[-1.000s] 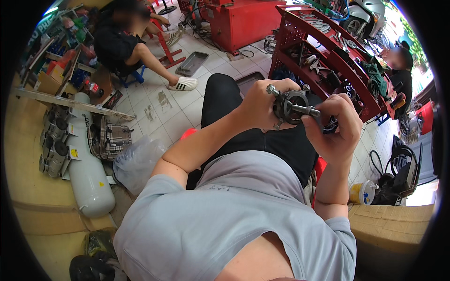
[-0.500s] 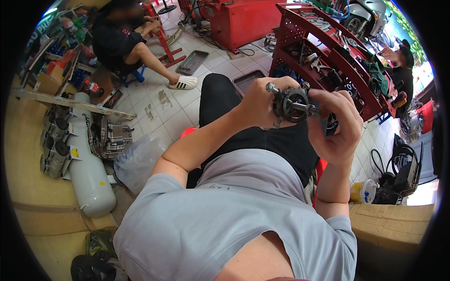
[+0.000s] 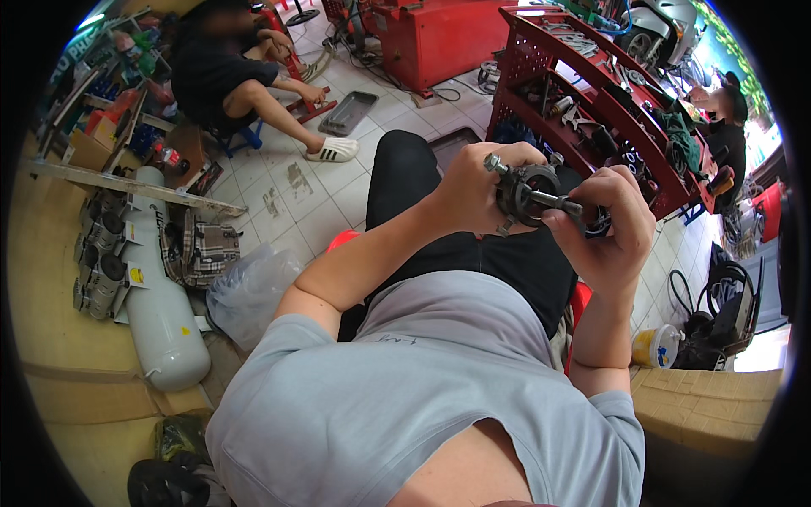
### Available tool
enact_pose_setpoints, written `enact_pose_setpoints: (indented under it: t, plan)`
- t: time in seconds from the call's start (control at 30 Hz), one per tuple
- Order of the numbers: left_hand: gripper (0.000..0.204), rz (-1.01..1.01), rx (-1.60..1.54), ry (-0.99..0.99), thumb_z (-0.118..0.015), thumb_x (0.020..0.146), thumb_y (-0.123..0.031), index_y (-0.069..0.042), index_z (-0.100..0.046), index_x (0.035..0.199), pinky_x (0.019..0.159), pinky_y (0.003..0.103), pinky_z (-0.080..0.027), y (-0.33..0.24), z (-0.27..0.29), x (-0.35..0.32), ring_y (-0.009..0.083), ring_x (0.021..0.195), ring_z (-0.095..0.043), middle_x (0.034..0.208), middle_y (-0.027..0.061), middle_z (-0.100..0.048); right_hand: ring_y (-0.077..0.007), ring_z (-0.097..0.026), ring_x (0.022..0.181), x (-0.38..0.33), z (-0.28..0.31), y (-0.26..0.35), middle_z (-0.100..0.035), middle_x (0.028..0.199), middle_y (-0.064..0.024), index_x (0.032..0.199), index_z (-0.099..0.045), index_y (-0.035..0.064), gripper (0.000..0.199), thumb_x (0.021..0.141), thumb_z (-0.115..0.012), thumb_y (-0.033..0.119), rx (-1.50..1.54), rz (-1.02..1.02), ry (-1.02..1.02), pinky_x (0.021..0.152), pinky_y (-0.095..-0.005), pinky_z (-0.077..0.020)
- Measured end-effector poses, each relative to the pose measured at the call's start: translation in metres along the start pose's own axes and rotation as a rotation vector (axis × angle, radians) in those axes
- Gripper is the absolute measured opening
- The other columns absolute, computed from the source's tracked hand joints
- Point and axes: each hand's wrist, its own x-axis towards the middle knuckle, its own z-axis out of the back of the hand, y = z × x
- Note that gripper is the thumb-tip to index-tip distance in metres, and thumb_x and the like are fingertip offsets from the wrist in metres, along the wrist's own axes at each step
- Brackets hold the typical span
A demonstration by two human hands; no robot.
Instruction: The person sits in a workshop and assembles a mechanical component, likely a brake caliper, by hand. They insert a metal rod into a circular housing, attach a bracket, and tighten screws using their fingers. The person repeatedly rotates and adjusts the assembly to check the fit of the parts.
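Observation:
Above my lap, my left hand is closed round a dark, ring-shaped metal part with bolts sticking out of its rim. One silver bolt juts up beside my knuckles. From the ring's middle a bright metal rod points to the right. My right hand has its thumb and curled fingers closed about the rod's free end, the thumb lying just below it. The palm side of my left hand and the ring's far side are hidden.
To the right front stands a red tool cart full of wrenches and parts. A co-worker sits at the far left, near a metal tray on the tiled floor. A pale gas cylinder lies left, beside a plastic bag.
My right hand's thumb has come into view below the rod, and its fingers have shifted. The ring part has tilted slightly. The co-worker's hand has moved down toward the floor.

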Motion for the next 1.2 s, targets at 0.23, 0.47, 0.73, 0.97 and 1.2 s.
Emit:
enact_pose_setpoints:
  t: [0.23,0.47,0.73,0.97,1.2]
  plan:
    - [0.050,-0.013,0.024,-0.005,-0.087,0.059,-0.030,-0.009,-0.061,0.096,0.065,0.035,-0.053,0.002,0.000,0.000,0.0281,0.069,-0.066,0.079,0.0077,-0.067,-0.0164,-0.048,0.054,0.003,-0.001,-0.002,-0.054,0.064,-0.0012,0.088,-0.067,0.0041,0.028,0.062,-0.076,0.007,0.001,0.081,0.007,0.056,-0.0292,-0.0362]
    - [0.050,0.086,-0.064,0.013,-0.087,0.058,-0.028,-0.009,-0.061,0.096,0.064,0.034,-0.052,0.001,-0.001,-0.002,0.0275,0.069,-0.066,0.079,0.0078,-0.067,-0.0171,-0.047,0.054,0.005,-0.001,0.002,-0.051,0.061,-0.0015,0.089,-0.068,0.0045,0.030,0.060,-0.074,0.007,0.033,0.047,-0.027,0.057,-0.0296,-0.0360]
    - [0.050,0.016,-0.049,-0.007,-0.086,0.059,-0.027,-0.009,-0.059,0.096,0.064,0.034,-0.052,0.004,-0.001,0.000,0.0278,0.068,-0.066,0.079,0.0074,-0.067,-0.0177,-0.049,0.055,0.007,-0.002,0.005,-0.052,0.062,-0.0021,0.085,-0.066,0.0059,0.026,0.060,-0.075,0.006,0.048,0.001,-0.034,0.057,-0.0301,-0.0359]
    - [0.046,-0.075,-0.024,-0.011,-0.084,0.063,-0.021,-0.003,-0.060,0.098,0.062,0.026,-0.050,0.005,0.000,0.002,0.0104,0.065,-0.059,0.077,0.0022,-0.065,-0.0173,-0.049,0.054,0.006,0.001,0.000,-0.053,0.062,-0.0011,0.077,-0.062,0.0076,0.026,0.060,-0.081,0.008,-0.028,0.046,0.020,0.057,-0.0302,-0.0350]
    - [0.047,-0.015,-0.038,0.004,-0.083,0.061,-0.023,-0.005,-0.061,0.098,0.063,0.028,-0.050,0.000,0.000,-0.003,0.0155,0.067,-0.063,0.079,0.0055,-0.066,-0.0185,-0.048,0.053,0.009,-0.004,0.011,-0.052,0.061,-0.0003,0.081,-0.064,0.0073,0.027,0.061,-0.082,0.008,0.032,-0.018,-0.047,0.057,-0.0311,-0.0346]
